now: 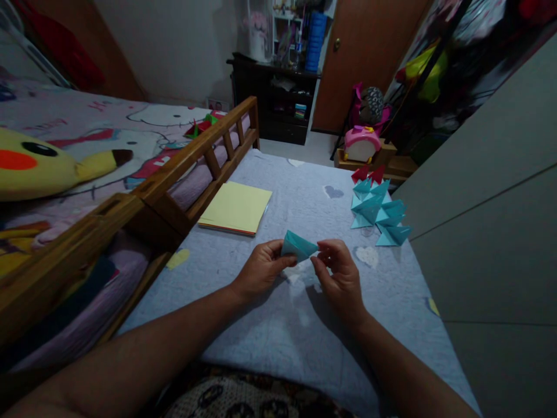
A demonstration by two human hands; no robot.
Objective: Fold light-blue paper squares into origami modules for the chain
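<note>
A small folded teal paper (298, 246) is held above the middle of the cloth-covered table. My left hand (264, 267) pinches its left side, thumb in front and fingers behind. At the paper's right tip is my right hand (339, 273), its thumb and forefinger close together; whether they grip the tip is hard to make out. Left of my hands lies a stack of square paper (237, 207) with a yellow sheet on top. Several folded teal paper pieces (369, 203) stand at the table's right edge, with red folded pieces (375, 173) behind them.
A wooden bed rail (174, 168) runs along the table's left side, with a yellow plush toy (47, 168) on the bed beyond. Pale cabinet doors (491, 232) stand close on the right. Behind the table are a dark cabinet (272, 104) and a pink toy case (362, 144).
</note>
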